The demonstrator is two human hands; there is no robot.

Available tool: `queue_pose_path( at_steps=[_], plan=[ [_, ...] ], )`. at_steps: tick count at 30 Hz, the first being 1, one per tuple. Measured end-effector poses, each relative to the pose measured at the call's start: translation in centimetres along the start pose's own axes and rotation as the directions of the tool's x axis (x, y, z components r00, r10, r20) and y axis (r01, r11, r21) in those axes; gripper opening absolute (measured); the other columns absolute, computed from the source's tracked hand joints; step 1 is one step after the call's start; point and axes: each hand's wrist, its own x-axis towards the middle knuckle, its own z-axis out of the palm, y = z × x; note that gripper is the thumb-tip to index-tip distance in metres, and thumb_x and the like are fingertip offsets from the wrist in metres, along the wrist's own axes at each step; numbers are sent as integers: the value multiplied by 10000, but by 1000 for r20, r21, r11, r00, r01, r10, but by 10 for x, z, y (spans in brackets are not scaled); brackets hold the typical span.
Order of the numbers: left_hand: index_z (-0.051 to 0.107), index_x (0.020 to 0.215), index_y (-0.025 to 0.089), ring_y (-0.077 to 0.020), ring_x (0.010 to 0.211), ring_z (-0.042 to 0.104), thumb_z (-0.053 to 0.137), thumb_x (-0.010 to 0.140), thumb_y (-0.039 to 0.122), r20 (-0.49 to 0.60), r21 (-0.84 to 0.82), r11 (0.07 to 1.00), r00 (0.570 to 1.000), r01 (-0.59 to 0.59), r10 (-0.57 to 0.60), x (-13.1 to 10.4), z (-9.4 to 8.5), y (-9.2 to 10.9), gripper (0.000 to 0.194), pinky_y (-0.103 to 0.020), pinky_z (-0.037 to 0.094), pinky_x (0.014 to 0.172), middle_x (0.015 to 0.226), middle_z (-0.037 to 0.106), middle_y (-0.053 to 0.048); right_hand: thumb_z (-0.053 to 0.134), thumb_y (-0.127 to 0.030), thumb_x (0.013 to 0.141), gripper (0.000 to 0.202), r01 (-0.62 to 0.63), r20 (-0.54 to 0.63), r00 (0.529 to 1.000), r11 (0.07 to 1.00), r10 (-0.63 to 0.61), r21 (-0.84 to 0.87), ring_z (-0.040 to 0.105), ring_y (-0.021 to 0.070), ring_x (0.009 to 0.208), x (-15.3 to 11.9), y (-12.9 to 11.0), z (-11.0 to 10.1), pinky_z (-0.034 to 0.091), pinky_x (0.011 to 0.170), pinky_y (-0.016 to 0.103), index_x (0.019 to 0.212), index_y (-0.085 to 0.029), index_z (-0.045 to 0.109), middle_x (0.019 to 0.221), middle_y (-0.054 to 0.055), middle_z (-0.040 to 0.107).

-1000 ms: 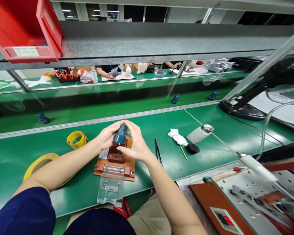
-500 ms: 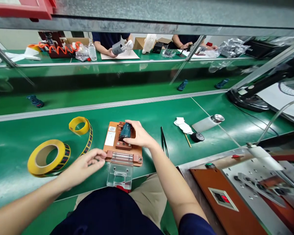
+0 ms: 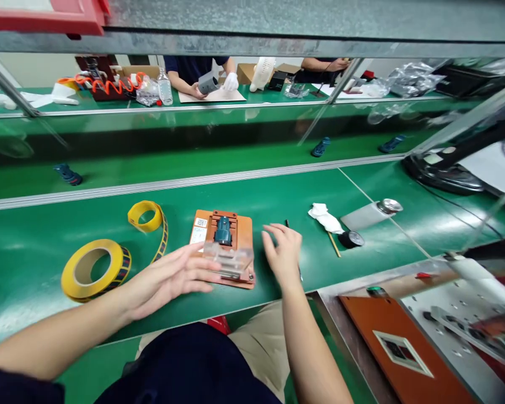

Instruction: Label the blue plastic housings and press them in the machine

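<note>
Head view: two bare hands, both with fingers spread and gripping nothing. Left hand [image 3: 168,283] just beside the clear hinged cover [image 3: 228,257] at the near edge of one orange-brown fixture [image 3: 244,235]; right hand [image 3: 283,253] just right of it. One teal cylindrical part [image 3: 223,230] seated in the fixture. Two yellow tape rolls [image 3: 93,268], one white cloth [image 3: 325,217], one dispenser bottle [image 3: 372,213]. Green bench mat [image 3: 278,196], conveyor line beyond, co-workers' hands at the far bench

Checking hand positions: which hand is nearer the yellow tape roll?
Left. The left hand lies open just right of the yellow tape roll, not touching it. The right hand is farther off, beyond the orange fixture, on its right side.
</note>
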Motion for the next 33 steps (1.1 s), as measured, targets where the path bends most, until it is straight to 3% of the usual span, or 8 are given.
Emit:
queue_pose_path(
  at_steps=[8,12,15,17,20,24,27,33],
  plan=[
    [637,1055,34,-274,1018,726,651,903,162,-346,-169,985,933,38,-95,77,12,20,199,-367,577,983,1100,705,-251,493,-551,878,587,-434,-267,898,806,350,-403,524,382,1040,-61,48,-10,416,797,469,1248,-132,673,1156,214,621],
    [605,1205,111,-252,969,726,689,891,228,-341,260,964,939,59,35,66,-13,35,346,-383,597,909,1092,716,-179,473,-525,869,556,-462,-250,885,803,392,-376,555,361,974,-69,54,-10,426,792,461,1168,-102,674,1058,207,654],
    [645,1231,174,-269,1002,690,620,918,227,-268,922,369,884,119,384,48,-48,62,319,-436,553,937,1075,714,-126,434,-441,870,461,-442,-256,892,839,373,-316,555,328,903,-67,64,-12,435,830,461,1041,-95,685,922,187,646],
    [647,1268,185,-332,1111,647,600,897,174,-195,931,-168,831,324,521,40,-73,76,374,-501,491,997,1173,691,-150,426,-406,860,420,-433,-273,890,865,366,-255,548,318,893,-65,69,-14,437,860,468,996,-101,680,866,171,629],
    [586,1373,191,-383,1066,664,572,886,139,-243,748,-443,824,495,511,38,-100,82,490,-531,473,961,1121,715,-173,464,-421,857,400,-452,-320,860,884,398,-116,552,311,926,-61,66,-17,435,896,480,1011,-119,676,849,140,622],
    [609,1345,191,-362,957,698,453,973,218,-288,765,-391,815,511,503,52,-109,75,405,-466,495,868,1030,740,-163,639,-489,818,430,-510,-334,724,794,603,331,568,219,818,-51,46,-18,461,842,415,1088,-157,685,872,63,628],
    [695,1197,193,-326,972,697,459,1000,355,-287,818,-323,824,476,488,67,-108,77,347,-388,499,826,1054,742,-142,813,-489,695,460,-387,-154,644,492,750,780,528,129,700,-36,26,-20,480,732,319,1023,-187,700,875,16,628],
    [742,997,159,-251,830,713,676,835,268,-346,884,-81,760,461,550,61,-110,91,206,-309,521,750,882,754,-82,881,-405,705,406,-331,289,774,-30,563,943,558,88,756,-10,-21,-32,553,734,224,1046,-238,736,861,-8,584]
  ],
)
